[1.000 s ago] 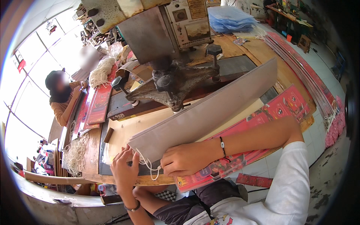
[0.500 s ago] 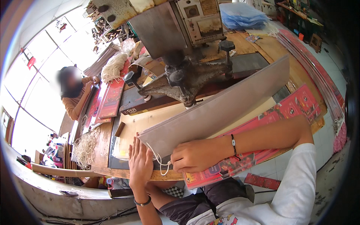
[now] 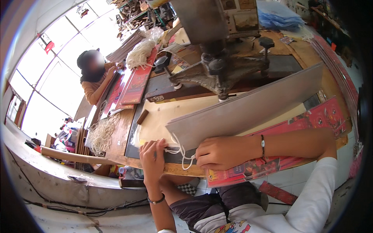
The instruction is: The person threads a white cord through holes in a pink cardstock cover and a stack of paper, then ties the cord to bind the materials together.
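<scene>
Left hand [image 3: 152,160] has curled beside white cord [image 3: 181,150], right hand [image 3: 219,153] half-curled; either's hold is unclear.

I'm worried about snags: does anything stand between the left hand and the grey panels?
Yes, white cord: it loops across the gap between the left hand and the left end of the grey panels. Nothing else visible stands there.

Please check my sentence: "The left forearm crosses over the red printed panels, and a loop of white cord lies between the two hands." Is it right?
Not entirely: it is the right forearm, as the head view shows, that crosses over the red printed panels. A loop of white cord lies between the left hand and the right hand.
</scene>
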